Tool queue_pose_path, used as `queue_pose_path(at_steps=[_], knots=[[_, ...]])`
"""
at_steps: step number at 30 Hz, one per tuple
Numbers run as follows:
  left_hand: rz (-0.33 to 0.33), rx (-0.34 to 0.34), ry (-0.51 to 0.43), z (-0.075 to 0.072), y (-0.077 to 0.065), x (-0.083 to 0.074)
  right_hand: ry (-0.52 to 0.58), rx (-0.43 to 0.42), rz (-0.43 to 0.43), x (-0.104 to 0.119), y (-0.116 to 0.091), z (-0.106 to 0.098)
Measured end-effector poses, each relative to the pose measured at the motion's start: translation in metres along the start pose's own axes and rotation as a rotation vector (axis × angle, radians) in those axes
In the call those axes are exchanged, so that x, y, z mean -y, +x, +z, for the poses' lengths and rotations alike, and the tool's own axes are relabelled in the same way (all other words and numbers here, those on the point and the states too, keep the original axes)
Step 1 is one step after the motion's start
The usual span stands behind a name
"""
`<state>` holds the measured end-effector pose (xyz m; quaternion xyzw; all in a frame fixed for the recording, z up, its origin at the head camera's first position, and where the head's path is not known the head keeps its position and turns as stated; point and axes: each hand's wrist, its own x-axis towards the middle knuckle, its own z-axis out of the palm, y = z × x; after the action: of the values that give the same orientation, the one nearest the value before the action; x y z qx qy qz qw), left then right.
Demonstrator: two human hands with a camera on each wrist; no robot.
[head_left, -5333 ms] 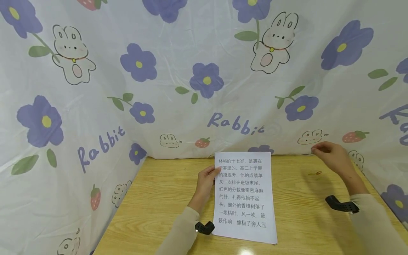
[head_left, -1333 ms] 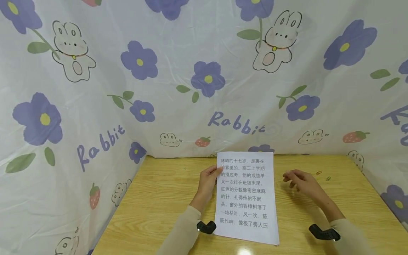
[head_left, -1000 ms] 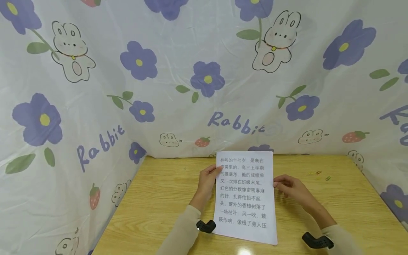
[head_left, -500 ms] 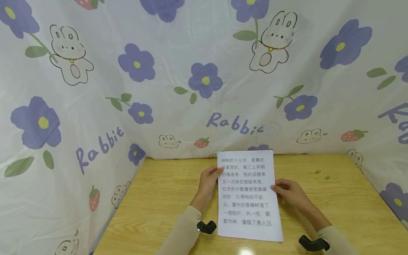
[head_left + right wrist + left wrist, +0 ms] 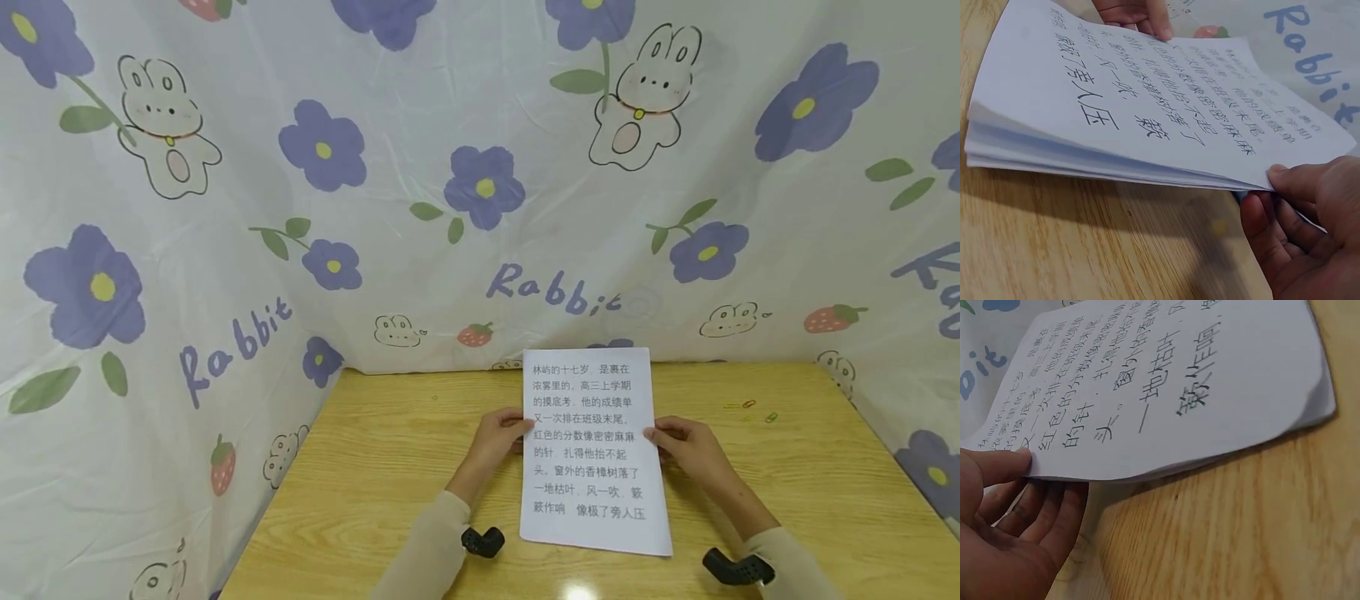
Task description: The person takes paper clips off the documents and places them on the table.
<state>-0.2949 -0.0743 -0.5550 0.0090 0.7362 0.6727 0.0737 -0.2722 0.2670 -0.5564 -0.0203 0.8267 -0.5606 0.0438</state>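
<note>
A thin stack of white paper sheets [image 5: 592,533], printed with large Chinese characters on top, is held by both hands. My left hand [image 5: 493,442] grips its left edge around mid-height, thumb on the top sheet and fingers underneath. At the right edge, my right hand [image 5: 692,452] pinches the stack the same way. In the right wrist view, the layered sheets [image 5: 1029,140] fan slightly apart at the near corner and sit raised off the wood. The left wrist view shows the stack's near edge [image 5: 1310,406] curling, with a shadow beneath.
Small paper clips lie on the wooden table [image 5: 360,500] to the right: an orange one [image 5: 748,403], a green one [image 5: 771,417] and a yellow one [image 5: 731,406]. A patterned rabbit-and-flower cloth [image 5: 420,275] hangs behind and at the sides.
My right hand came from the back right to the stack's right edge and took hold. My left hand slid lower along the left edge. The stack shifted slightly right and up in view.
</note>
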Motion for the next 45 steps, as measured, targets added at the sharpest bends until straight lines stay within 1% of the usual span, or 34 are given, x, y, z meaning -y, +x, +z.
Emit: queue_pose_path(at_steps=[5, 9, 13, 17, 20, 24, 28, 31, 36, 40, 42, 45], knots=[[0.013, -0.036, 0.07, 0.0, -0.002, 0.005, 0.012, 0.001, 0.024, -0.002, 0.002, 0.0], [0.033, -0.07, 0.134, 0.001, -0.002, 0.008, -0.032, -0.001, 0.027, -0.002, 0.003, 0.003], [0.06, -0.099, 0.19, 0.001, -0.001, 0.011, -0.112, -0.022, 0.005, 0.0, 0.003, 0.007], [0.081, -0.111, 0.255, 0.002, 0.0, 0.013, -0.223, -0.056, -0.035, -0.001, 0.004, 0.011], [0.099, -0.118, 0.351, 0.003, -0.002, 0.012, -0.268, -0.072, -0.054, -0.003, 0.006, 0.013], [0.11, -0.14, 0.462, 0.004, -0.003, 0.012, -0.271, -0.064, -0.056, -0.005, 0.005, 0.016], [0.094, -0.146, 0.514, 0.005, -0.004, 0.015, -0.281, -0.061, -0.051, -0.004, 0.005, 0.018], [0.095, -0.147, 0.554, 0.005, -0.002, 0.016, -0.296, -0.069, -0.054, -0.003, 0.005, 0.017], [0.108, -0.165, 0.579, 0.005, -0.002, 0.017, -0.306, -0.073, -0.043, -0.001, 0.005, 0.016], [0.102, -0.179, 0.567, 0.004, -0.002, 0.018, -0.295, -0.08, -0.028, -0.003, 0.005, 0.017], [0.088, -0.184, 0.557, 0.004, -0.002, 0.018, -0.286, -0.083, -0.024, -0.004, 0.005, 0.017], [0.091, -0.187, 0.541, 0.004, -0.002, 0.017, -0.274, -0.086, -0.025, -0.004, 0.005, 0.017]])
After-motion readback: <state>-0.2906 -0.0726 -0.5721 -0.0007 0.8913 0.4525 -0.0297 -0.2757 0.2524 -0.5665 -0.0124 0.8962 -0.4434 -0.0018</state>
